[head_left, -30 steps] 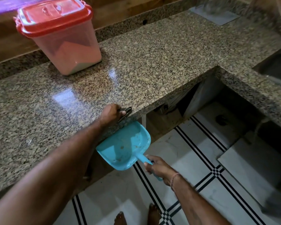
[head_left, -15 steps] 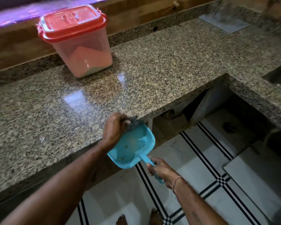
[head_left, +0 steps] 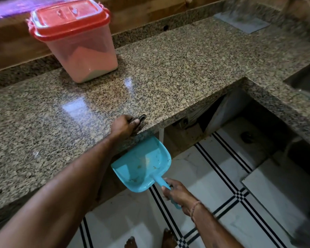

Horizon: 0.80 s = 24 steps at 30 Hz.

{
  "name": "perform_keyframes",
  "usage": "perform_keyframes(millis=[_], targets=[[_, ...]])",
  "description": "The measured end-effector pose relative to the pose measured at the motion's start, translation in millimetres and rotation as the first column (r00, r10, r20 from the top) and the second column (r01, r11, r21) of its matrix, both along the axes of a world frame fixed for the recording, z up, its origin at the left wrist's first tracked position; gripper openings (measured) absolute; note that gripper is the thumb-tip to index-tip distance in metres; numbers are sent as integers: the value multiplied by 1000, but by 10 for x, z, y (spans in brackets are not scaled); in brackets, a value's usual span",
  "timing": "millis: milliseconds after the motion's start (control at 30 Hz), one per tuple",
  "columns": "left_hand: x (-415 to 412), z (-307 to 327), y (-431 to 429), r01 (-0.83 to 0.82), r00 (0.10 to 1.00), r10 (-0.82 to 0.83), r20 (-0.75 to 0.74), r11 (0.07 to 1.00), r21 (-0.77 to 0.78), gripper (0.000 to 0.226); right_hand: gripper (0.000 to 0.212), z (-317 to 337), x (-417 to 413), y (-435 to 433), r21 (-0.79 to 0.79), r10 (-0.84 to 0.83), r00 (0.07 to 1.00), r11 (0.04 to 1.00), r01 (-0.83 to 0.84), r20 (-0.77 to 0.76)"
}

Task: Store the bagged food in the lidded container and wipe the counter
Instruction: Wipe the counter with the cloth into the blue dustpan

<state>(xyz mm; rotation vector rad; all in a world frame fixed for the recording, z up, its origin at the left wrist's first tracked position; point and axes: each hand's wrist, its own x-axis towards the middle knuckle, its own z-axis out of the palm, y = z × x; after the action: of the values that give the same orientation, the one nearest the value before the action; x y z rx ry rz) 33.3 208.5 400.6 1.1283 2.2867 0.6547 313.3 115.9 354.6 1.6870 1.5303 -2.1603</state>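
Two hands at work: left hand closed around a dark cloth at the near edge of the speckled granite tabletop; right hand clamped on the handle of a turquoise dustpan, just below that edge. Red-lidded container, lid on, far left by the wooden wall. White floor tiles with black stripes below; sink at far right.

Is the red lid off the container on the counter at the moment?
No, the red lid sits closed on the container.
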Motion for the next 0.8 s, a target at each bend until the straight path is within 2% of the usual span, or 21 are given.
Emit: perform_keyframes(millis=[100,200,333,433,500,567,600,667,733,800], targets=[[35,-31,42,60,998,-60,-6,997,39,15,37,-8,16,1,15,8,1000,1000,-7,-6],[64,-29,85,160,982,-162,-99,987,-32,21,35,-39,11,2,35,18,1000,999,-17,-11],[-83,98,148,261,965,-261,23,949,-176,31,34,-37,-30,-33,38,39,999,999,-39,-5],[-50,115,102,224,968,-239,-75,960,-165,27,32,1,-62,14,35,44,999,998,-44,-11],[103,74,-46,193,961,-200,-192,980,-55,23,27,19,-94,52,44,40,999,998,-39,-15],[324,-45,-299,215,955,-190,-229,973,86,20,28,17,-125,53,44,33,999,998,-33,-4],[438,-149,-470,243,946,-216,-240,966,91,21,29,31,-140,40,41,40,999,998,-40,8],[561,-408,-794,255,933,-259,-249,966,-51,26,27,53,-169,12,47,71,997,996,-72,19],[535,-632,-1058,144,966,-166,-197,982,-122,21,29,54,-173,-10,55,103,995,993,-104,10],[479,-738,-1218,36,985,-52,-167,995,-96,20,32,45,-158,-29,60,132,991,989,-133,18]])
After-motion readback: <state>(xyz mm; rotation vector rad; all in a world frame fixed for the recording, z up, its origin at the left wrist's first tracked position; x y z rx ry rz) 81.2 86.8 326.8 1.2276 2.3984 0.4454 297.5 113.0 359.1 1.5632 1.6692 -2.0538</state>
